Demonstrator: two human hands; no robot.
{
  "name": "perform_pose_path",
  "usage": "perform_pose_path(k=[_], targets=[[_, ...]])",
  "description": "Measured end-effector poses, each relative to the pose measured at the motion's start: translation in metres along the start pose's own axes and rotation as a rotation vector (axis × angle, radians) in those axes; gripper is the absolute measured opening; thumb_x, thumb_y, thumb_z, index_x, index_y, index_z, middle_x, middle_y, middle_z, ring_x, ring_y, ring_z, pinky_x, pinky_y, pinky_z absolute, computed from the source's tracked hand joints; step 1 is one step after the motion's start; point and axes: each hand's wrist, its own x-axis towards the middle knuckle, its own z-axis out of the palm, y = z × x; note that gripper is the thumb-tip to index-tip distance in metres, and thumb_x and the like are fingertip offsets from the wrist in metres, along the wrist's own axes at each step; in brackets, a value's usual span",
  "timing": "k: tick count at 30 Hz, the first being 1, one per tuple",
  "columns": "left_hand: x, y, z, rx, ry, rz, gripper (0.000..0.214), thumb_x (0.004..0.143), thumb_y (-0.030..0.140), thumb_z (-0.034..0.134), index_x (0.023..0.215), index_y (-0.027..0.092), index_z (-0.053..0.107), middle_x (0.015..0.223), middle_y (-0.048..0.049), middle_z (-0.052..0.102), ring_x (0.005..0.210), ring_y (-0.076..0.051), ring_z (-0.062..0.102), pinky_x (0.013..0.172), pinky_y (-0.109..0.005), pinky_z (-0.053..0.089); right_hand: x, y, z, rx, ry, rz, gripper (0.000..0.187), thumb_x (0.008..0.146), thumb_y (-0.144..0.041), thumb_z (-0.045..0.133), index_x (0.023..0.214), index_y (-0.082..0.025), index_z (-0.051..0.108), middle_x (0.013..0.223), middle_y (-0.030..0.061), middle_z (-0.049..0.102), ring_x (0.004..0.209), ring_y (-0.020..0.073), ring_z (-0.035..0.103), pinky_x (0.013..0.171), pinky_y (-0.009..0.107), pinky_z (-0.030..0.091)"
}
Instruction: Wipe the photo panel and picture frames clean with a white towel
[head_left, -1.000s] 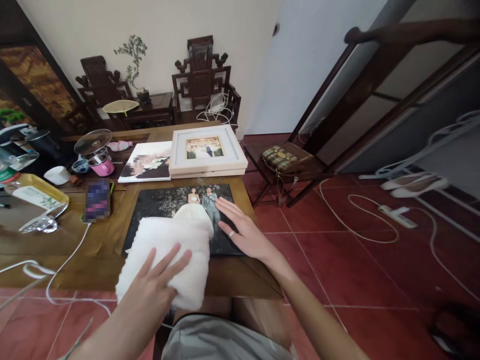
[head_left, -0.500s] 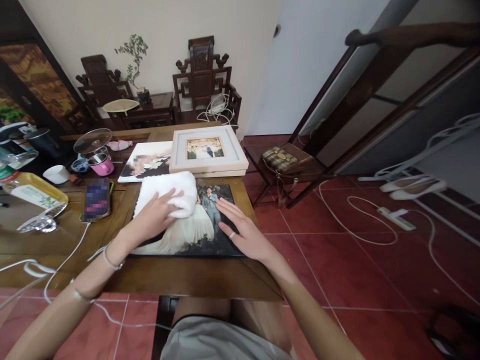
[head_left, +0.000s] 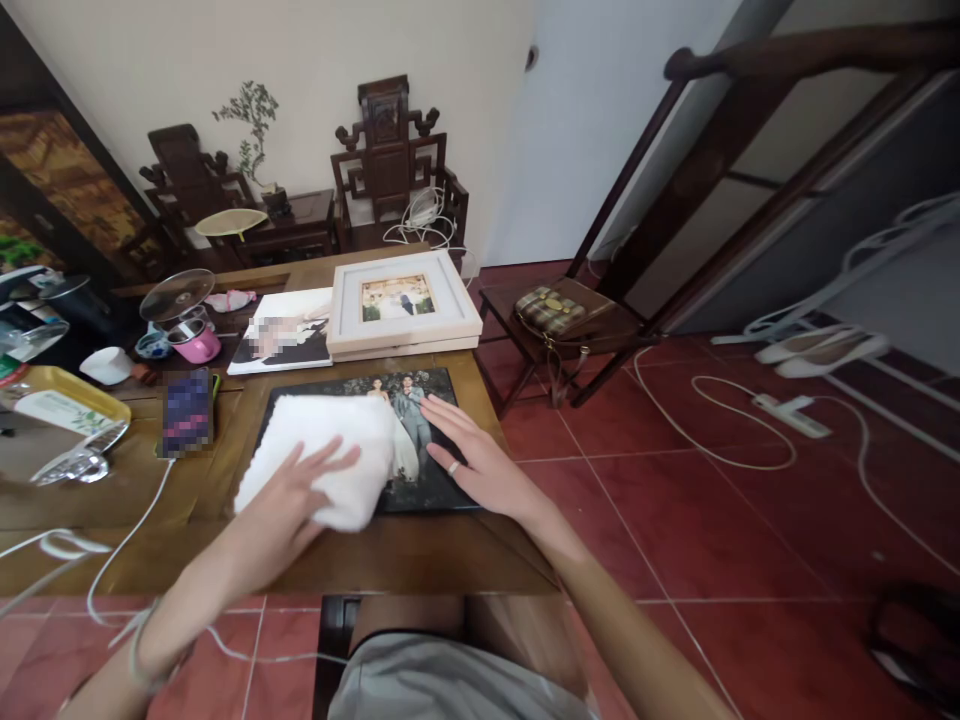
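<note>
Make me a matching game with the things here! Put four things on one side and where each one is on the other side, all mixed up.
Things:
1 towel
2 ring
3 handbag
4 white frame

Places:
A on the chair
B on the right hand
C under the left hand
D behind the dark print on the table

Pairs: 1-C, 2-B, 3-A, 4-D

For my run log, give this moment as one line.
left hand: flat on towel | towel: on photo | right hand: flat on photo | photo: on table
</note>
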Motion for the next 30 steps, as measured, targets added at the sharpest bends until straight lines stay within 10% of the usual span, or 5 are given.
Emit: perform_pose_path(k=[7,22,30], targets=[[-0.046,0.036,0.002,-0.012,-0.035,0.131,0.025,0.081,0.007,0.055,0.061,0.020,0.058,0.152,0.0031,0.037,0.146,-0.021,0.023,0.121,-0.043,0.018,0.001,0.001,0.000,0.001,0.003,-0.005,0.049,0.096,-0.037,0.045,0.144,-0.024,0.044,0.150,0.0102,0.042,0.142,0.0233,0.032,0.117,0.052,0.027],[0.055,-0.059,-0.011,0.058,0.058,-0.076,0.024,0.097,0.023,0.045,0.107,0.020,0.066,0.152,-0.0034,0.039,0.144,-0.024,0.026,0.118,-0.049,0.022,0.000,-0.003,-0.003,0.008,-0.004,0.013,0.049,0.096,-0.038,0.045,0.144,-0.028,0.043,0.150,0.0075,0.042,0.142,0.0251,0.033,0.117,0.054,0.027],[0.035,-0.070,-0.005,0.070,0.082,-0.125,0.022,0.093,0.016,0.044,0.092,0.018,0.065,0.152,-0.0047,0.038,0.146,-0.025,0.022,0.118,-0.052,0.017,0.000,-0.004,-0.004,0.002,-0.017,0.025,0.049,0.096,-0.037,0.046,0.143,-0.023,0.045,0.150,0.0101,0.043,0.142,0.0245,0.033,0.117,0.051,0.028]])
